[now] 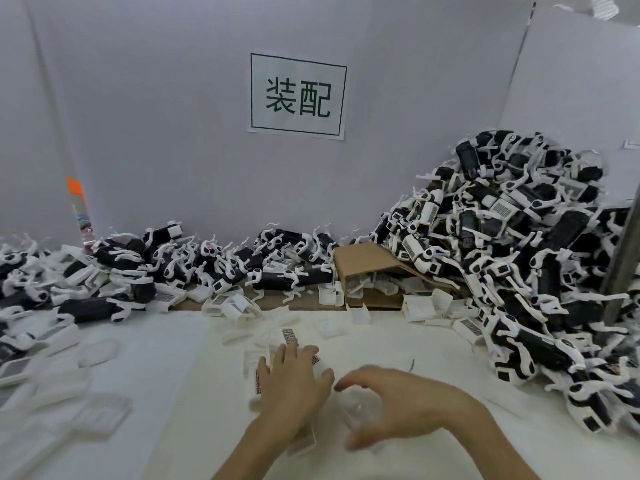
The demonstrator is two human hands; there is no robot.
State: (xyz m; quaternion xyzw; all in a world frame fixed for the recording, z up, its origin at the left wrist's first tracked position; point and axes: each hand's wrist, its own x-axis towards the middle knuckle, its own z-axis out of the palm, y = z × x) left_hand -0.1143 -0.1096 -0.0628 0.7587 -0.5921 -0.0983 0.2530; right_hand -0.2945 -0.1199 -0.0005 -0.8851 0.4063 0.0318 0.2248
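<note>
Two hands in: our left hand (294, 379) lies flat on the plastic pieces (258, 378); our right hand (391, 403) arches just beside them, grip unclear.

Left hand (294, 381) lies flat, fingers straight, near the worktop's (156, 368) front edge; right hand (391, 403) arches beside it, blurred, perhaps empty.

White plastic covers (257, 377) with dark mesh patches lie flat, clustered on the tabletop (173, 393); one blurred piece (360, 405) appears translucent.
</note>
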